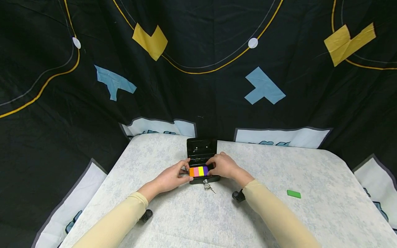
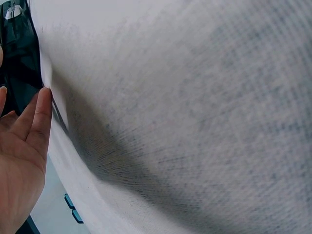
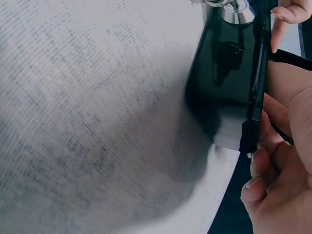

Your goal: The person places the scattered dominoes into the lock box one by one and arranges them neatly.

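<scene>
A small black metal cash box (image 1: 204, 179) stands on the table with its lid (image 1: 201, 146) up. Over its open tray lies a row of flat blocks, side by side: orange (image 1: 191, 172), pink (image 1: 196, 171), yellow (image 1: 201, 171) and purple (image 1: 205, 170). My left hand (image 1: 172, 176) pinches the orange end between thumb and fingers. At the purple end, my right hand (image 1: 224, 165) grips with thumb and fingertips. Keys (image 1: 207, 185) hang from the front lock. In the right wrist view, the right hand (image 3: 282, 170) is beside the box's side wall (image 3: 224, 92); the blocks are hidden there.
A green block (image 1: 293, 194) lies alone on the right of the table. The pale patterned cloth (image 1: 173, 220) covers the table. Behind it hangs a black curtain (image 1: 201, 96) with yellow and blue shapes.
</scene>
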Action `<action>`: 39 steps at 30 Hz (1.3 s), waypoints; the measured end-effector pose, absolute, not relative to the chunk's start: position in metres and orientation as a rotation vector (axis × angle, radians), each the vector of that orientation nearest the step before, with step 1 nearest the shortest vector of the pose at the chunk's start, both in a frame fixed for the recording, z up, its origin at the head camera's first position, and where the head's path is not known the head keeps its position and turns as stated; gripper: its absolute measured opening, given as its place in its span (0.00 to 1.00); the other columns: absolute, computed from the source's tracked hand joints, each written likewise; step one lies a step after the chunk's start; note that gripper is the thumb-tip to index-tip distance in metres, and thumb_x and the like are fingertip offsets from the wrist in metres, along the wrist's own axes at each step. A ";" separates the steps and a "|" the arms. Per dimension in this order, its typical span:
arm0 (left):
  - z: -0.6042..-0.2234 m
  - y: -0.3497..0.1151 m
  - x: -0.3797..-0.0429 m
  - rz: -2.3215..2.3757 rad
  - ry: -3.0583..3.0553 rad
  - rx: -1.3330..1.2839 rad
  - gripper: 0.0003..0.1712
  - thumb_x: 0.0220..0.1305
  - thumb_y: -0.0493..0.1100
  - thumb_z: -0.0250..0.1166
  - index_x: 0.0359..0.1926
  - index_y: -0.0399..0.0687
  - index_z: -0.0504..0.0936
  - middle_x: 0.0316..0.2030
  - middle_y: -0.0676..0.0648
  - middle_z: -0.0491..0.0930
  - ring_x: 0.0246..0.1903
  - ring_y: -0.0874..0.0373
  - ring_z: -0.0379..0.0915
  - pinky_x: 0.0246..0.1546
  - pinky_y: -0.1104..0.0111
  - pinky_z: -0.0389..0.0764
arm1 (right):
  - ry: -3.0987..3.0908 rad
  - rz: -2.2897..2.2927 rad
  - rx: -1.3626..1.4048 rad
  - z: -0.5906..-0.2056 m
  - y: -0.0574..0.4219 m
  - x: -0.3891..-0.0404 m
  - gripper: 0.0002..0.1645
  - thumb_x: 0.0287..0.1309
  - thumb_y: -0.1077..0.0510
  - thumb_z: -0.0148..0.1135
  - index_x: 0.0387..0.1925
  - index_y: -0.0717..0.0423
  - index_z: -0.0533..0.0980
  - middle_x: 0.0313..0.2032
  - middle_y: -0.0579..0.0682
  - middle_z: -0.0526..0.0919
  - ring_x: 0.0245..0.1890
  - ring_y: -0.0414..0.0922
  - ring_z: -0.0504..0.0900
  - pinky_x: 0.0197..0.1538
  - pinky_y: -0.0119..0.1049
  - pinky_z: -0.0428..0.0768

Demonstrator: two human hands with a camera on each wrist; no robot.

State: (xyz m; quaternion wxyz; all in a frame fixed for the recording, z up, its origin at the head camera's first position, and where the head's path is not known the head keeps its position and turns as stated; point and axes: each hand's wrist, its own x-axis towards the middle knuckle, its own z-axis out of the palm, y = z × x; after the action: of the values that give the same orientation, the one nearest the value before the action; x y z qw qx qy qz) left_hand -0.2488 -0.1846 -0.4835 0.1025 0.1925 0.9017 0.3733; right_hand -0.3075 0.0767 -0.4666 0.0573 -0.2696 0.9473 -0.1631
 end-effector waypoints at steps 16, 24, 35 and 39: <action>-0.483 -0.183 -0.249 1.099 2.684 0.557 0.22 0.69 0.54 0.69 0.52 0.49 0.70 0.78 0.54 0.55 0.59 0.55 0.78 0.51 0.63 0.82 | 2.864 -0.655 -0.805 -0.450 0.098 -0.295 0.25 0.54 0.48 0.79 0.53 0.48 0.86 0.32 0.42 0.79 0.37 0.43 0.70 0.40 0.40 0.72; -0.483 -0.183 -0.248 1.103 2.666 0.546 0.22 0.69 0.54 0.69 0.52 0.49 0.70 0.79 0.55 0.54 0.58 0.55 0.78 0.43 0.67 0.83 | 2.869 -0.737 -0.789 -0.447 0.121 -0.288 0.25 0.56 0.48 0.77 0.55 0.49 0.84 0.36 0.40 0.79 0.40 0.42 0.71 0.42 0.40 0.73; -0.483 -0.183 -0.247 1.099 2.668 0.541 0.22 0.69 0.54 0.69 0.52 0.50 0.70 0.79 0.54 0.54 0.59 0.54 0.77 0.41 0.67 0.82 | 2.882 -0.823 -0.765 -0.445 0.161 -0.277 0.24 0.59 0.50 0.74 0.56 0.49 0.84 0.41 0.46 0.83 0.47 0.51 0.75 0.46 0.44 0.75; -0.483 -0.183 -0.247 1.103 2.671 0.545 0.22 0.69 0.54 0.69 0.52 0.50 0.71 0.79 0.54 0.54 0.59 0.54 0.78 0.43 0.67 0.82 | 2.887 -0.848 -0.736 -0.446 0.175 -0.272 0.23 0.59 0.50 0.74 0.56 0.49 0.84 0.42 0.46 0.83 0.48 0.52 0.76 0.48 0.46 0.75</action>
State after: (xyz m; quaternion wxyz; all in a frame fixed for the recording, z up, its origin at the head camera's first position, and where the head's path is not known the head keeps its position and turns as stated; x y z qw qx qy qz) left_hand -0.2467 -0.1830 -0.4825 0.1003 0.1842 0.9038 0.3731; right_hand -0.2720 0.1754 -0.4461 0.0220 -0.2375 0.9318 -0.2735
